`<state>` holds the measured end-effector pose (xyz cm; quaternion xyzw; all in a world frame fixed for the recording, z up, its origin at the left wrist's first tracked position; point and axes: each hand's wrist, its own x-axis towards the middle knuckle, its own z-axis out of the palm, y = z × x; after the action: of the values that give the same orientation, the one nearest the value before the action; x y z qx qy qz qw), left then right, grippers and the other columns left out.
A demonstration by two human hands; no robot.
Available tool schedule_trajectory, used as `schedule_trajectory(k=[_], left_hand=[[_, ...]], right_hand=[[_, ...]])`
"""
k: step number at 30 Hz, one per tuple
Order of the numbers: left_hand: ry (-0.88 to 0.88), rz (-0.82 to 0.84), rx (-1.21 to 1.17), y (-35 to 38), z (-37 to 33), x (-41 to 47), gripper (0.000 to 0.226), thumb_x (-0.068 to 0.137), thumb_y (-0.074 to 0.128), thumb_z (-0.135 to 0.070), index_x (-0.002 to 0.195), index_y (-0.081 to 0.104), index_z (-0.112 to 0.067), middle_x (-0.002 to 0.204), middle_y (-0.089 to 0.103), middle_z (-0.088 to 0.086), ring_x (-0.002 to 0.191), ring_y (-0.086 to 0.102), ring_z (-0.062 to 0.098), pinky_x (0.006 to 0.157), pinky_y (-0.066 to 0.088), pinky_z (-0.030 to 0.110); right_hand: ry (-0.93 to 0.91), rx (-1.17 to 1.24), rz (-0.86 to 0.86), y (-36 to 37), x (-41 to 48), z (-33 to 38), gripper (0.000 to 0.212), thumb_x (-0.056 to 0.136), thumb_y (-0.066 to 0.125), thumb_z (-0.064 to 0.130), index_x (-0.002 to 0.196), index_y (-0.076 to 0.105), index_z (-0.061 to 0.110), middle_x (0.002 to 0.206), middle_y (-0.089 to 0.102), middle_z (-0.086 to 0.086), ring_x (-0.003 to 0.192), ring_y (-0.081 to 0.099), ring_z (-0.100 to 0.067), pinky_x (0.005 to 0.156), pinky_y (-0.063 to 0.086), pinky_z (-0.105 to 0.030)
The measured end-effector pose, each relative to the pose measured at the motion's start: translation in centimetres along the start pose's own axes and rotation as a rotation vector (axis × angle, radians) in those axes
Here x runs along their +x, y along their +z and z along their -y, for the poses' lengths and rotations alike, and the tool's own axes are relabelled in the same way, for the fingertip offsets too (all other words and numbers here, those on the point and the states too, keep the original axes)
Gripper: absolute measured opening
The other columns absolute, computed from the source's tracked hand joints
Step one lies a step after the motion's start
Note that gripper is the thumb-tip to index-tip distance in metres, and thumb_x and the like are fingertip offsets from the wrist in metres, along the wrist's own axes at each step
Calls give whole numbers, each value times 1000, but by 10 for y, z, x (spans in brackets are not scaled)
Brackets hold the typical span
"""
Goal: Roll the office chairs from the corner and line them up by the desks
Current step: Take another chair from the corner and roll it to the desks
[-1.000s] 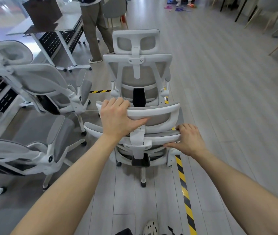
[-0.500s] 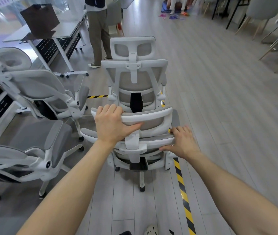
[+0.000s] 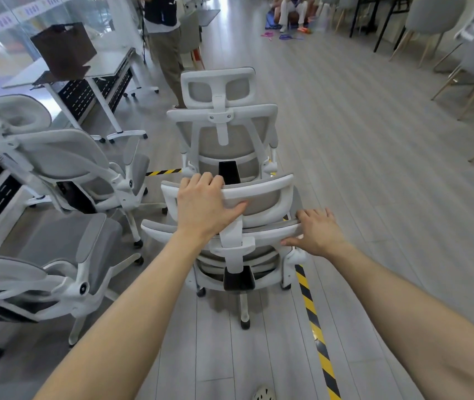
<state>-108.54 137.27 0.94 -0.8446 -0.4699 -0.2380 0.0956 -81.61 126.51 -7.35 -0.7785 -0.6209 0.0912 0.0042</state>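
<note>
The parked chairs [image 3: 65, 166] on the left have come closer than a second ago, so we are advancing along the row. Our left hand [image 3: 204, 206] curls its fingers over the headrest of the rolled chair [image 3: 261, 197], which is in the aisle; our right hand [image 3: 318, 235] grips its back edge.

No legible text. Purple markings on glass wall strip [image 3: 13, 17] too blurred to read.

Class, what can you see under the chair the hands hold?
Under the chair: one base leg with a caster, another caster, grey floor. The striped tape runs under its right side; the backrest hides the rest of the base.
</note>
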Motion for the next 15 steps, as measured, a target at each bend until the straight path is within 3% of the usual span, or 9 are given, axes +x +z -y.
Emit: schedule_trajectory(k=[4,7,10,12,15], left_hand=[[242,-37,-81,-4,-46,-2,44,94,70,-52,120,71,-16,111,72,2,103,66,29,95,51,44],[401,-71,-158,-1,-106,-3,30,95,71,-39,112,74,-14,107,73,2,101,66,27,92,51,43],[536,214,-147,13,-176,-13,30,99,65,-42,115,70,-17,107,71,1,101,67,27,89,52,41],[656,499,-51,27,-229,-31,35,103,61,-46,122,64,-17,115,66,3,108,65,28,88,53,41],[865,764,109,47,-314,-81,49,104,60,-51,139,56,-18,132,60,6,120,63,30,91,55,44]], right_hand=[[35,26,-61,-10,-35,-23,74,92,65,75,146,53,25,148,59,1,139,54,-25,126,31,-56],[147,49,-22,-11,-79,-55,70,99,65,62,154,51,21,151,60,-2,140,55,-27,125,36,-49],[302,114,53,-2,-144,-101,69,101,65,56,156,50,18,153,58,-5,140,53,-31,119,43,-48],[411,142,87,8,-202,-136,65,101,64,55,153,52,17,150,58,-6,138,54,-32,116,44,-48],[583,183,117,26,-302,-185,63,101,63,55,150,53,17,152,56,-7,139,54,-32,115,45,-47]])
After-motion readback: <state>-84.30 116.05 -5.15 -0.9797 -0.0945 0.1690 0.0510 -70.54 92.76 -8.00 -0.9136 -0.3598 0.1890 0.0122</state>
